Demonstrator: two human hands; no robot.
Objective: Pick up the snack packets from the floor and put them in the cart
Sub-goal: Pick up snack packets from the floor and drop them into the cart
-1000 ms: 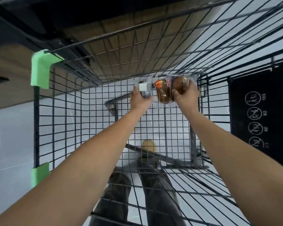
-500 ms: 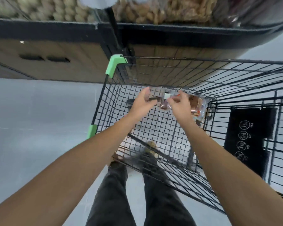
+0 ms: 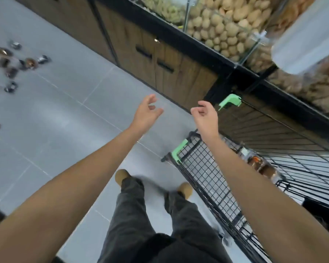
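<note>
Snack packets on floor: small, crinkled, shiny clear wrap over brown contents, scattered well left of both hands on smooth grey tile
Left hand: empty, fingers loosely spread and curled, over bare floor
Right hand: empty, fingers half curled, just left of the cart's green corner cap
Cart: black wire grid, pale green plastic corners, below and right of the right hand
Packet in cart: blurred, glossy wrap, brown inside, beside the right forearm
</note>
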